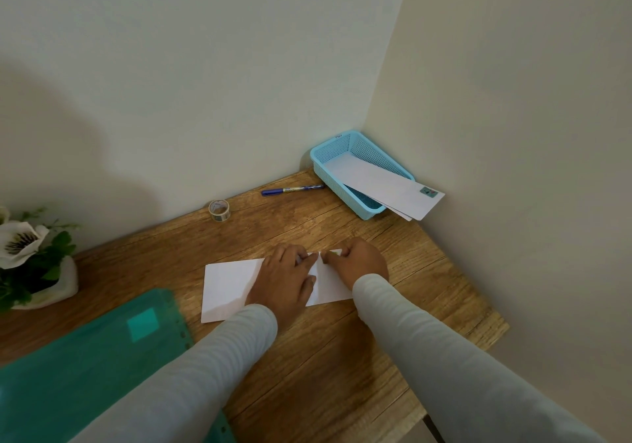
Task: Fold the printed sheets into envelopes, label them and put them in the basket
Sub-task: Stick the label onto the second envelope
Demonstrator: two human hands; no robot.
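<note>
On table (307,357): sheet (229,288) under left hand (284,282), right hand (355,264).

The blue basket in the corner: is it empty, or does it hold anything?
Not empty. The blue basket holds finished envelopes, which stick out over its near rim.

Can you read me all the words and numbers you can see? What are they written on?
None can be read.
Pen: print on the barrel, too small.
Top envelope in the basket: a small printed mark at one corner, blurred.
Basket's far rim: a tiny dark mark, unreadable.
Sheet under the hands: a blurred coloured mark.
</note>
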